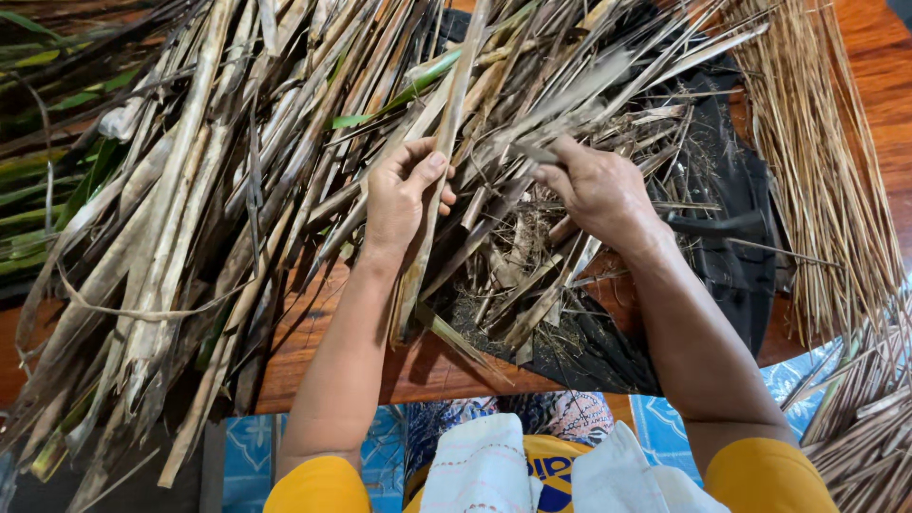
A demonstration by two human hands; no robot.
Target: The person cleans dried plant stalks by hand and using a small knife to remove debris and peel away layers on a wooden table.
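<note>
The left hand pinches a dry leaf steady, while at 3 o'clock the right hand grips a thin strip, seemingly peeling it off.

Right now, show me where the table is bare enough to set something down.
Bare wooden table shows along the near edge, between the left forearm and the black sheet; another patch lies at the far right corner, beyond the thin sticks. Dry leaf strips crowd everything around the left hand and right hand.
</note>
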